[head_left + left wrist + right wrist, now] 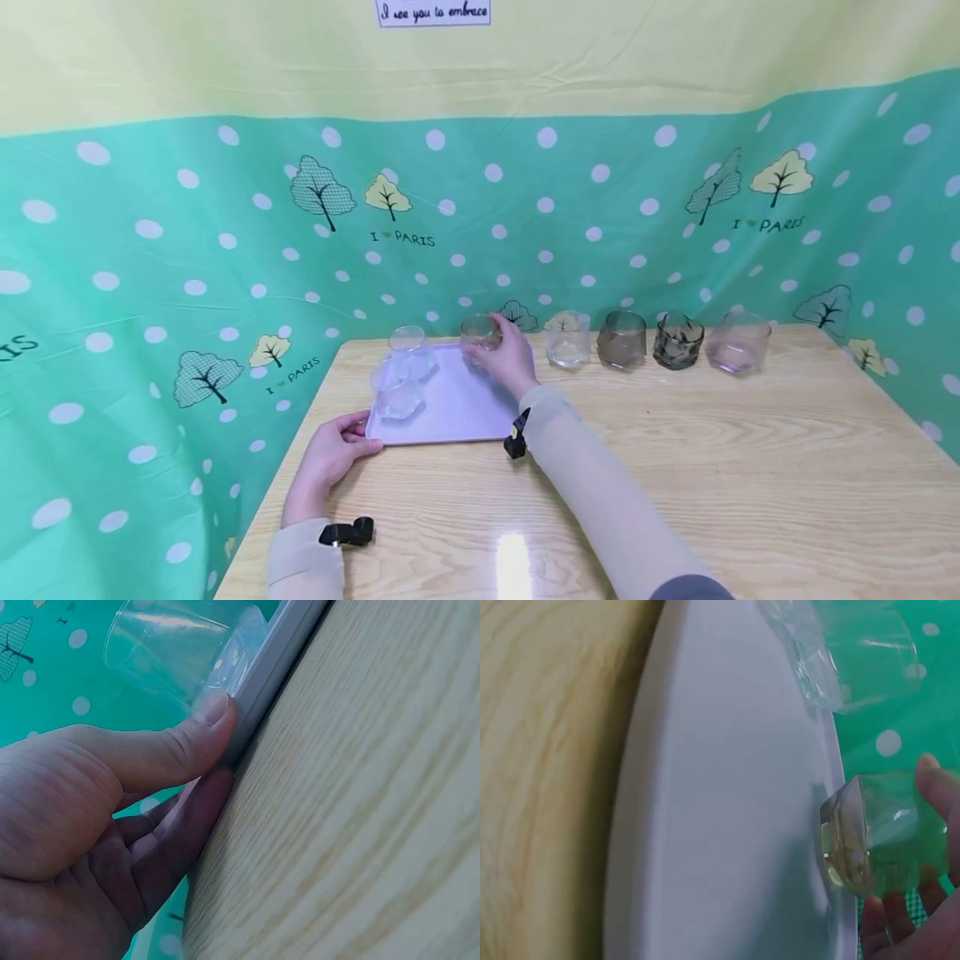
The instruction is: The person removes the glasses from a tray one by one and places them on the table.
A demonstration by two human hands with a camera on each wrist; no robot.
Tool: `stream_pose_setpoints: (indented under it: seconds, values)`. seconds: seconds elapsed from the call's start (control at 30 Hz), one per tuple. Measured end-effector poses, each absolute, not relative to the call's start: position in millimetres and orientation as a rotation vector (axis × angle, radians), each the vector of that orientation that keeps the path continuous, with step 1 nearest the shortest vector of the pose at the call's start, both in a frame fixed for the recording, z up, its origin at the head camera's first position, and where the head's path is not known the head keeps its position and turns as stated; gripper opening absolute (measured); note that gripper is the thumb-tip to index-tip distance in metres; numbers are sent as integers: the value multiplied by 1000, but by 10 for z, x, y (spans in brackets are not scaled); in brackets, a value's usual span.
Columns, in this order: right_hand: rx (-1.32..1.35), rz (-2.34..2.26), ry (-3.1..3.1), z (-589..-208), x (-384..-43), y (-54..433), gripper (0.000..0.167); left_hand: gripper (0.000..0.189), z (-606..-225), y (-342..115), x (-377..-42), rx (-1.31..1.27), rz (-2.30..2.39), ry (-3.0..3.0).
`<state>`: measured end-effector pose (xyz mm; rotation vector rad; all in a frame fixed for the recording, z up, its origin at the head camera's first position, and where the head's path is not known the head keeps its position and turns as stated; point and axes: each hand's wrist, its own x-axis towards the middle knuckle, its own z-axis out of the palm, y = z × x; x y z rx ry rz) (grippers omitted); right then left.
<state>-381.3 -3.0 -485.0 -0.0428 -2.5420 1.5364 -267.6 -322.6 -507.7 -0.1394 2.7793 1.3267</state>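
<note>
My right hand (506,357) holds a faintly amber-tinted glass (847,836) by its sides, thumb on one side and fingers on the other. The glass is at the back right of a white tray (461,408), its base close over the tray floor. My left hand (335,450) grips the tray's front left corner, with the thumb (214,709) against the rim and the other fingers curled at the corner. Two clear glasses stand on the tray's left side, a front one (397,398) and a back one (411,358).
Right of the tray, along the back of the wooden table (675,483), stand a clear glass (567,342), a brown glass (622,342), a dark patterned glass (678,343) and a pinkish glass (738,343). A green dotted curtain (525,208) hangs behind.
</note>
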Motion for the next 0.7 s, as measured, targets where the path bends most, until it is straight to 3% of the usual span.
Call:
stream_pose_setpoints:
  seconds: [0.7]
  values:
    - [-32,1731,-2428,-4928,-3727,2,79,70,-5095,-3221,-2665,-145,1307,2796]
